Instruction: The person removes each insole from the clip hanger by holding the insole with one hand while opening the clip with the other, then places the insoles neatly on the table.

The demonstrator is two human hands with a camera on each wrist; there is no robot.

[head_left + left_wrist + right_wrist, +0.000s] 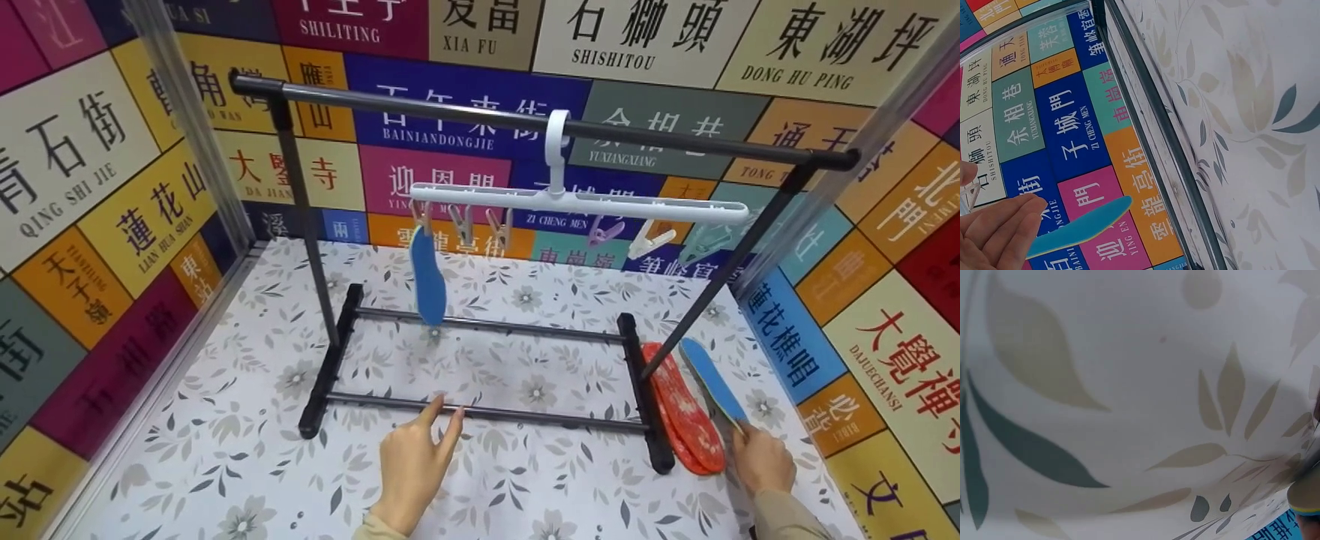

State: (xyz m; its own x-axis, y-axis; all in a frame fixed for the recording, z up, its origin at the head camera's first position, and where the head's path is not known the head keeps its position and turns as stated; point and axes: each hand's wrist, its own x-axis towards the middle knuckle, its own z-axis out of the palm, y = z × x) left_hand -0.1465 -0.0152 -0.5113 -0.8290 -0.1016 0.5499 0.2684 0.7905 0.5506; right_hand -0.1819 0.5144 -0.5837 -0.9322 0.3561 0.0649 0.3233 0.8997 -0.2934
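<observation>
On the right, my right hand (pixel 763 459) pinches the near end of a blue insole (pixel 709 379). A corner of that insole (pixel 1304 496) shows at the edge of the right wrist view, most of it out of frame. A pair of red patterned insoles (pixel 684 412) lies beside it, partly behind the rack's foot. My left hand (pixel 412 465) is in front of the rack's front bar, holding nothing, thumb and fingers apart. Another blue insole (pixel 429 277) hangs by a clothespin (pixel 420 214) from the left end of a white hanger (pixel 487 196).
The dark metal rack (pixel 450 107) stands on a floral-patterned table surface (pixel 247 420), its top bar carrying the hanger. More clothespins (pixel 499 227) dangle along the hanger, including a purple one (pixel 604 231). Panels with printed street names (pixel 472 112) enclose the back and sides.
</observation>
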